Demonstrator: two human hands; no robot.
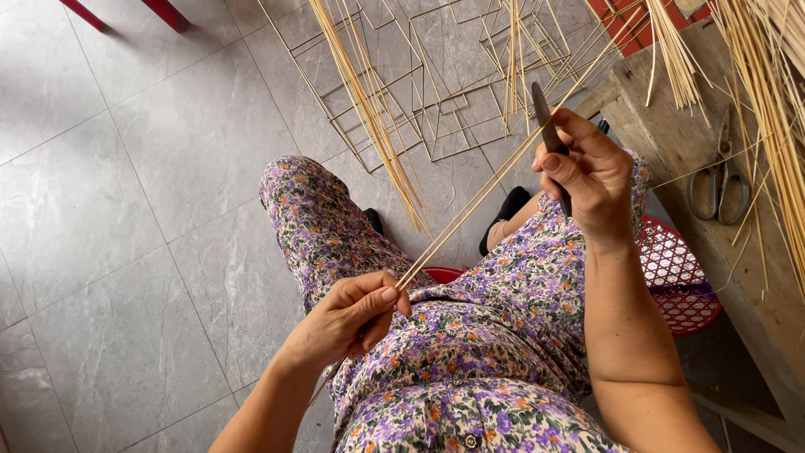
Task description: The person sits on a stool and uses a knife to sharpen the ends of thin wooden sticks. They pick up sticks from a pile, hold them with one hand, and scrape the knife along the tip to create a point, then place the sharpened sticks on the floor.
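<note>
My left hand (348, 317) rests over my lap and pinches the near end of two thin bamboo sticks (495, 178) that slant up to the right. My right hand (587, 172) is raised at the right, closed around a dark-handled knife (549, 138) whose blade points up beside the sticks. I sit in floral purple clothing (470, 352), knees apart, over a grey tiled floor (126, 210).
Square bamboo frames (436, 92) and a bundle of loose sticks (373, 117) lie on the floor ahead. A wooden bench (679, 126) at right carries scissors (719, 186) and more sticks (767, 92). A red mesh basket (675, 277) stands by my right side. Red chair legs (126, 13) show top left.
</note>
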